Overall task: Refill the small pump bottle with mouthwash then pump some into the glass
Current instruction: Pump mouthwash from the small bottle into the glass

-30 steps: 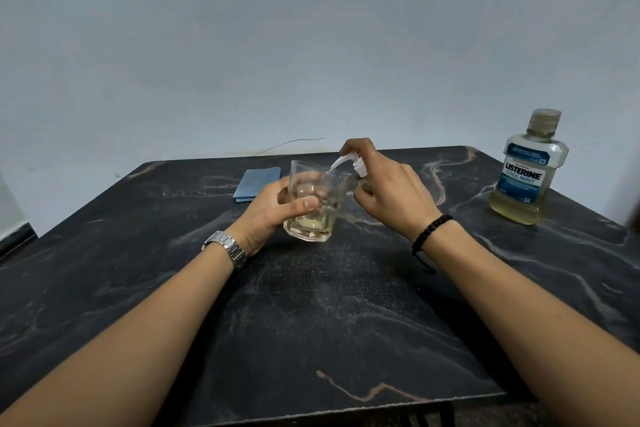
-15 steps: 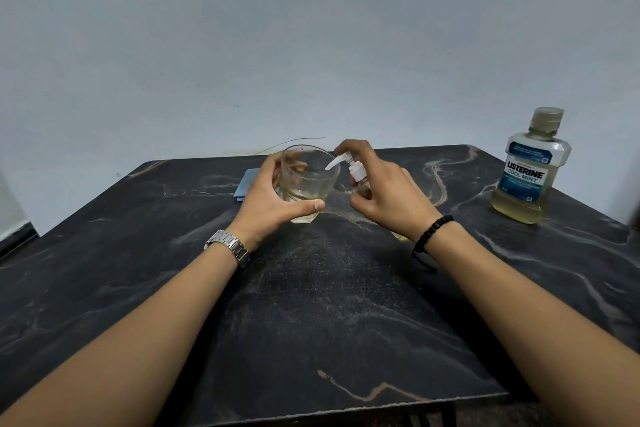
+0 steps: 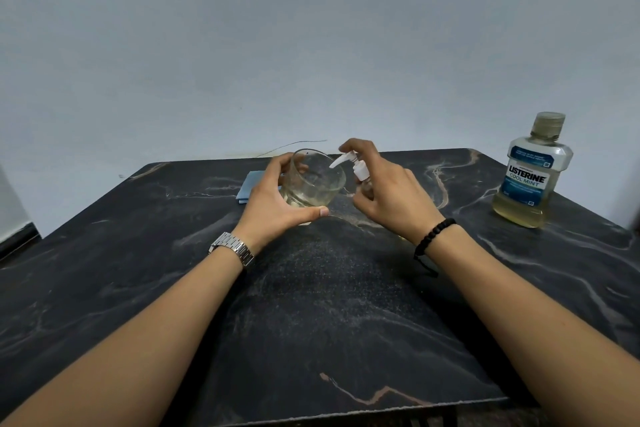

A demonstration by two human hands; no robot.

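At the far centre of the dark marble table (image 3: 311,305), the left hand (image 3: 273,208) wraps the glass (image 3: 313,180), thumb across the near wall and fingers round the far side. The glass is tilted, its mouth turned toward the right hand. A shallow pale-yellow pool lies at its base.

The right hand (image 3: 391,194) grips the small pump bottle (image 3: 362,173) just beside the glass, fingers curled round the body and the index finger resting on the pump head. The bottle stands roughly upright, and its white nozzle (image 3: 341,160) reaches left over the rim.

Judgement: the refill appears done and pumping is in hand. Each stroke depends on the nozzle tip remaining inside the rim.

The mouthwash bottle (image 3: 530,173) stands capped, well apart at the right edge. A blue cloth (image 3: 251,184) lies behind the left hand.
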